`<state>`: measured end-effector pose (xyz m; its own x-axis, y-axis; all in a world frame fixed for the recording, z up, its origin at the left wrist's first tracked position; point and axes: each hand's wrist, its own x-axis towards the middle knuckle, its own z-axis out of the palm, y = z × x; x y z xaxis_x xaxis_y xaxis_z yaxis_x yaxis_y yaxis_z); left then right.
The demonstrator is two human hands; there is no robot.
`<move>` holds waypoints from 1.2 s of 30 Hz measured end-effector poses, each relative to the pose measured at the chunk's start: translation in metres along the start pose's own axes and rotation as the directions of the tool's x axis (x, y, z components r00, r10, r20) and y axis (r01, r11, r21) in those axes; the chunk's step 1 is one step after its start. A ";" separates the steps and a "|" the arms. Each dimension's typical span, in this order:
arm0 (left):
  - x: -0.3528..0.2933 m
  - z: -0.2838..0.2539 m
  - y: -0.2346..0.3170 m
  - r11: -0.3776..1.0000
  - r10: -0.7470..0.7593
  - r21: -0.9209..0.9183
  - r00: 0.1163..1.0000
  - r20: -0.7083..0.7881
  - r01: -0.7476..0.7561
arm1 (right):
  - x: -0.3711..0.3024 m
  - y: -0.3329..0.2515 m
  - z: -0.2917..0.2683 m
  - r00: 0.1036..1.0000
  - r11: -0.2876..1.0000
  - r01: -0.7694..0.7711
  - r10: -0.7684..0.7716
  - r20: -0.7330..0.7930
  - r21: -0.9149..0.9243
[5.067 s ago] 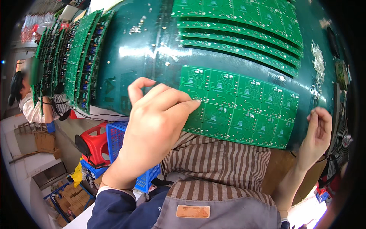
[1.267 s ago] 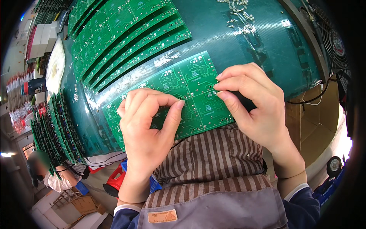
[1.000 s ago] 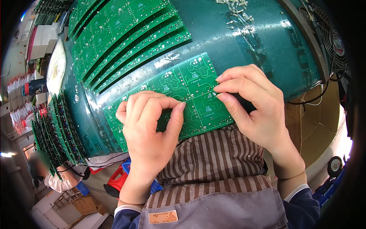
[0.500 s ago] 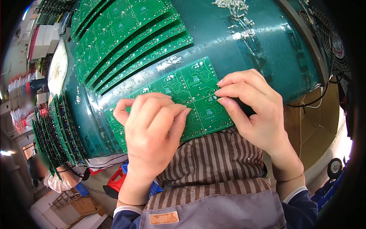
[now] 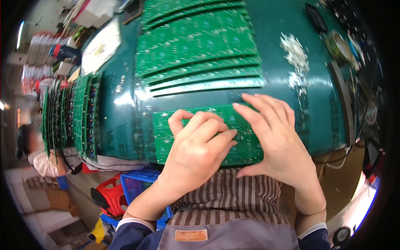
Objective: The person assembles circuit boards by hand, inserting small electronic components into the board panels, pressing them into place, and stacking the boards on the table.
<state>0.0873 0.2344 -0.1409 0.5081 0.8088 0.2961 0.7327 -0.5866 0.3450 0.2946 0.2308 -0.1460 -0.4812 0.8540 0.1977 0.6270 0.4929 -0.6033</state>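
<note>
While both hands press on it, the green circuit panel lies flat at the near edge of the dark green worktable, just in front of the person's striped shirt. The left hand rests over the middle of the panel with its fingers curled, the tips bent down onto the board — whether they pinch anything small cannot be told. The right hand lies on the panel's right end, fingers spread and nearly flat, thumb hooked under the near edge; it grips nothing else that shows.

Farther back on the table a stack of green panels is fanned out in overlapping rows. More boards stand on edge in a row along the table's left side. A heap of small silvery parts sits to the right of the stack, well apart from the hands. Below the table — on the left — are a blue crate and a red stool, and another person sits at the far left.
</note>
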 end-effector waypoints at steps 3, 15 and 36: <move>-0.019 -0.038 -0.026 0.998 -0.046 0.042 0.985 -0.166 0.054 | 0.014 -0.017 0.001 0.980 0.993 0.022 0.002 0.199 -0.119; -0.185 -0.178 -0.216 0.541 -0.660 0.443 0.687 -0.304 0.715 | 0.092 -0.027 -0.040 0.945 0.938 0.311 -0.289 0.153 -0.150; -0.185 -0.228 -0.253 0.513 -0.833 0.187 0.538 -0.128 0.838 | 0.179 0.016 -0.032 0.963 0.872 0.263 -0.266 0.052 -0.413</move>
<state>-0.2950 0.2237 -0.0799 -0.3946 0.9187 -0.0140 0.8862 0.3846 0.2583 0.2382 0.3972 -0.0955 -0.6619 0.6823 0.3104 0.6728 0.7233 -0.1553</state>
